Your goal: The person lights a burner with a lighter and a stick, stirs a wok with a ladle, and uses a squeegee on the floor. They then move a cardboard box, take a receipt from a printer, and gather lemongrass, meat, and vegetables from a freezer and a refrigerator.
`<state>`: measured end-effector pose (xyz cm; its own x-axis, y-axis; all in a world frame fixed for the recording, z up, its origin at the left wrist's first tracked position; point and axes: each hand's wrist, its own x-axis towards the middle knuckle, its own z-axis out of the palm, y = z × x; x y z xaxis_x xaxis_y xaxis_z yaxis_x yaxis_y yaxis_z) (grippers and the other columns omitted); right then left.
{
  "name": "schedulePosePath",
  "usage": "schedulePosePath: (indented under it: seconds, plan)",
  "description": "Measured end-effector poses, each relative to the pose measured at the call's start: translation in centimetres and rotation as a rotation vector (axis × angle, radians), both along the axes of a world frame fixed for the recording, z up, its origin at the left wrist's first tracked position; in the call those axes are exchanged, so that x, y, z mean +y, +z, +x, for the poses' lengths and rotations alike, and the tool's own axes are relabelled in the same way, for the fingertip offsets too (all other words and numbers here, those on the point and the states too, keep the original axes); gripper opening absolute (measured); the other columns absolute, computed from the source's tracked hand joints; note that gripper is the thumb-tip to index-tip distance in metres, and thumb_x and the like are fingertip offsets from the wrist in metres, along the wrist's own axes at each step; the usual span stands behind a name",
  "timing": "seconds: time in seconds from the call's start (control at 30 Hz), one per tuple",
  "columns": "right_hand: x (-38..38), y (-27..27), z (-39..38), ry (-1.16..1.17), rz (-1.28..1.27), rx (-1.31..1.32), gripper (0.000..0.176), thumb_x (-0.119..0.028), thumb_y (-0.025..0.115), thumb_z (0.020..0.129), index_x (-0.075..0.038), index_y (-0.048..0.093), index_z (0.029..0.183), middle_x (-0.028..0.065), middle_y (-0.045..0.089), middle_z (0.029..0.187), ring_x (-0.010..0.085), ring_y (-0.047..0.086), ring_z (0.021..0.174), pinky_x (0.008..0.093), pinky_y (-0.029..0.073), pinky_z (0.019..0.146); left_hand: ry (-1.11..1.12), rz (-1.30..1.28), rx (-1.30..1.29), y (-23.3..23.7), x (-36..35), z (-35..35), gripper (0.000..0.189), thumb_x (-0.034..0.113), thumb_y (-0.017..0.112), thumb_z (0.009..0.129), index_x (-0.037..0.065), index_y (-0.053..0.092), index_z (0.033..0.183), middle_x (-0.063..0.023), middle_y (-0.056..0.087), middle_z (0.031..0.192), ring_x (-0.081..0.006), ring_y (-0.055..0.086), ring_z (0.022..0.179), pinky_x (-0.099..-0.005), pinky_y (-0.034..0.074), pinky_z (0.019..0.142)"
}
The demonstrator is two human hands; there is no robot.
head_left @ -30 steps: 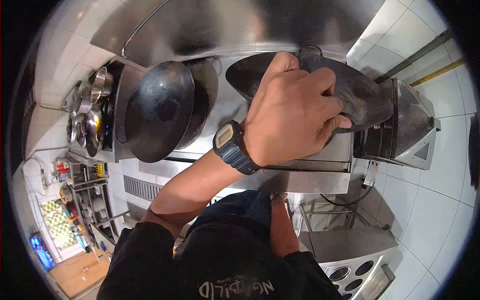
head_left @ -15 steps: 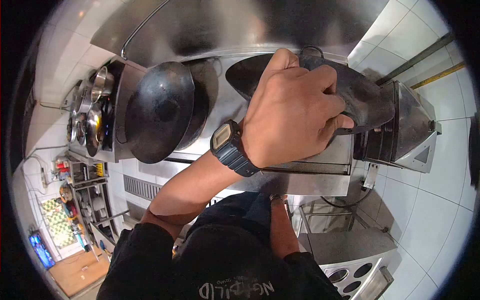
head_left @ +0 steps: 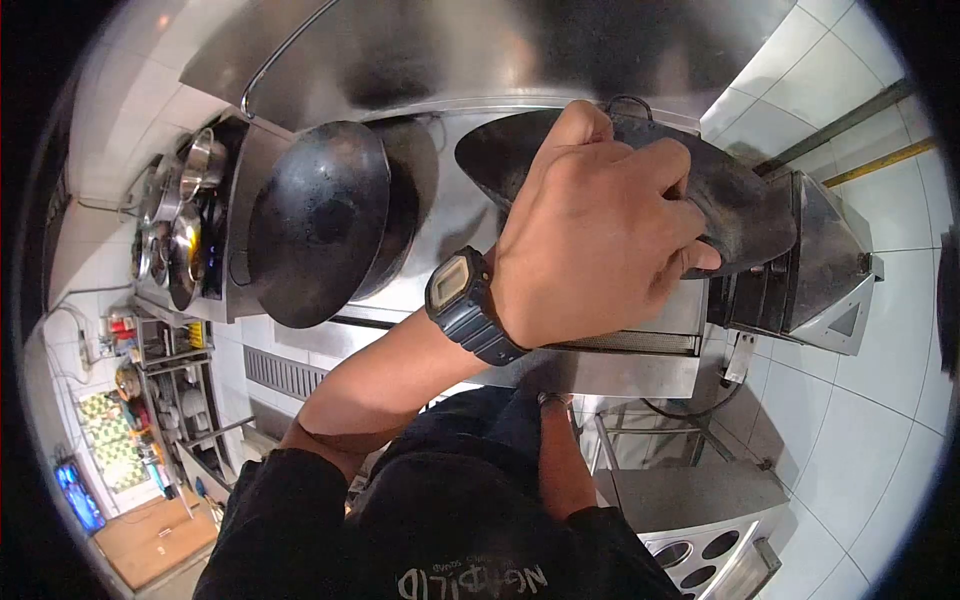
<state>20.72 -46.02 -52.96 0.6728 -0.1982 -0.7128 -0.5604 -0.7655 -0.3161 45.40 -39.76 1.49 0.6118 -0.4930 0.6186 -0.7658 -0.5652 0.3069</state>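
Observation:
My left hand (head_left: 605,235), with a black digital watch (head_left: 462,300) on its wrist, is held over the dark wok (head_left: 510,150) on the right of the stove. Its fingers are curled closed and the thumb is tucked against them. Whatever they may grip is hidden beneath the hand, as is much of that wok's inside. My right forearm (head_left: 567,455) hangs down beside my body with a band at the wrist, and the right hand itself is out of sight below the stove's front edge. A second dark wok (head_left: 320,225) sits tilted on the left.
Metal bowls and pots (head_left: 188,245) stand on a side counter at the left. A steel box-like unit (head_left: 830,270) adjoins the right wok. Low at the right is a steel cabinet (head_left: 710,500) with round openings. A steel splashback (head_left: 480,50) rises behind the stove.
The view has shifted slightly. My closed left hand appears a little further right and lower over the wok. The right arm and both woks look about the same.

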Motion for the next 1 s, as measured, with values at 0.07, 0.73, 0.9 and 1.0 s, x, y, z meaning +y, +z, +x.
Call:
schedulePosePath:
  seconds: [0.07, 0.73, 0.9, 1.0]
  plan:
    - [0.0, 0.0, 0.2, 0.002, 0.002, -0.001, 0.047, -0.042, 0.053, 0.087, -0.008, 0.052, 0.118, 0.0087, 0.062, 0.111, 0.0264, 0.061, 0.101, 0.0396, 0.049, 0.083, -0.007, -0.002, 0.002, 0.0, 0.0, 0.1, 0.008, 0.018, 0.07, 0.062, 0.013, 0.066, 0.058, 0.001, 0.053, 0.065, -0.013, 0.05, 0.053, -0.0313, 0.029, 0.07]
    - [-2.4, 3.5, -2.5, 0.018, -0.008, 0.06, 0.05, -0.043, 0.053, 0.088, -0.007, 0.049, 0.122, 0.0079, 0.062, 0.114, 0.0264, 0.06, 0.103, 0.0397, 0.048, 0.085, -0.022, 0.061, 0.068, -0.2, 0.4, -1.7, 0.015, 0.028, 0.073, 0.067, 0.014, 0.068, 0.071, 0.0026, 0.052, 0.068, -0.015, 0.048, 0.058, -0.0338, 0.032, 0.071]
    - [-7.0, 9.6, -6.4, 0.049, -0.094, 0.18, 0.051, -0.044, 0.052, 0.088, -0.007, 0.049, 0.123, 0.0077, 0.062, 0.115, 0.0265, 0.06, 0.104, 0.0397, 0.048, 0.085, -0.042, 0.024, 0.141, -1.4, 0.3, -4.1, 0.016, 0.027, 0.073, 0.065, 0.014, 0.065, 0.071, 0.0009, 0.051, 0.071, -0.0165, 0.051, 0.062, -0.0359, 0.034, 0.074]
    - [-9.9, 14.9, -7.6, -0.027, -0.164, 0.219, 0.051, -0.044, 0.052, 0.088, -0.007, 0.048, 0.123, 0.0075, 0.061, 0.115, 0.0265, 0.06, 0.104, 0.0397, 0.048, 0.085, -0.025, 0.015, 0.12, -3.2, 0.4, -6.3, 0.016, 0.028, 0.07, 0.068, 0.014, 0.063, 0.072, 0.0009, 0.05, 0.073, -0.0171, 0.052, 0.065, -0.0362, 0.035, 0.076]
